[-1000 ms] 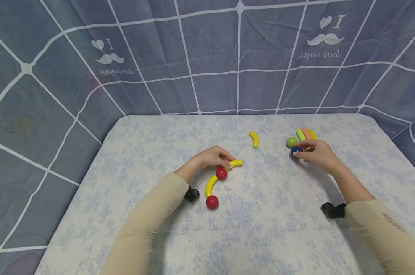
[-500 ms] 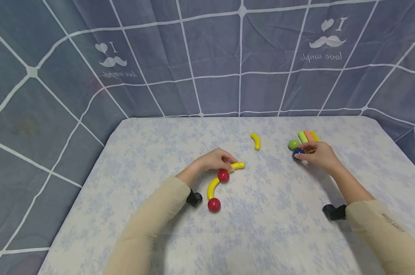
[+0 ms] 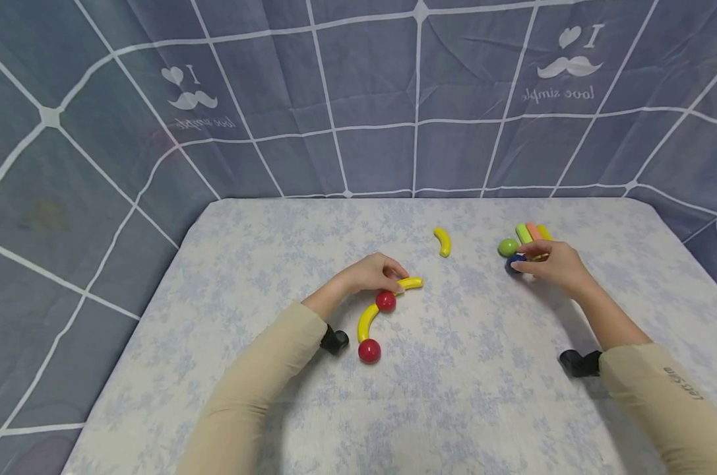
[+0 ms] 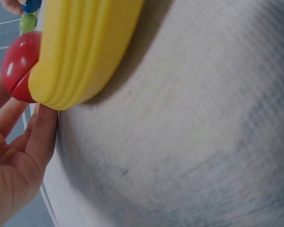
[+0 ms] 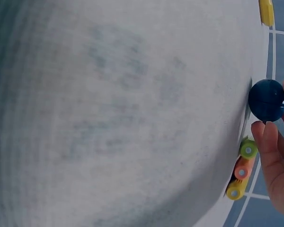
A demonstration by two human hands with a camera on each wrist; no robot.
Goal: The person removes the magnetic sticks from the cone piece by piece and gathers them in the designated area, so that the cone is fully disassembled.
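In the head view, my left hand (image 3: 373, 274) pinches a yellow curved, banana-like piece (image 3: 413, 282) between thumb and fingers. A glossy red ball (image 3: 386, 301) sits at that piece's near end. A second yellow curved piece (image 3: 367, 321) runs from this ball down to another red ball (image 3: 369, 351), forming a wavy chain. The left wrist view has the yellow piece (image 4: 85, 47) up close, its ribbed end overlapping a red ball (image 4: 21, 66). At the right, my right hand (image 3: 554, 264) pinches a dark blue ball (image 5: 268, 100) with its fingertips, low over the cloth.
A green ball (image 3: 508, 247) lies just beyond the blue one. Behind my right hand lie green (image 3: 523, 233), orange (image 3: 533, 231) and yellow (image 3: 545, 232) sticks side by side. Another yellow curved piece (image 3: 443, 242) lies at the back centre. A grey-blue checked curtain (image 3: 370, 99) borders the patterned tablecloth (image 3: 453, 396).
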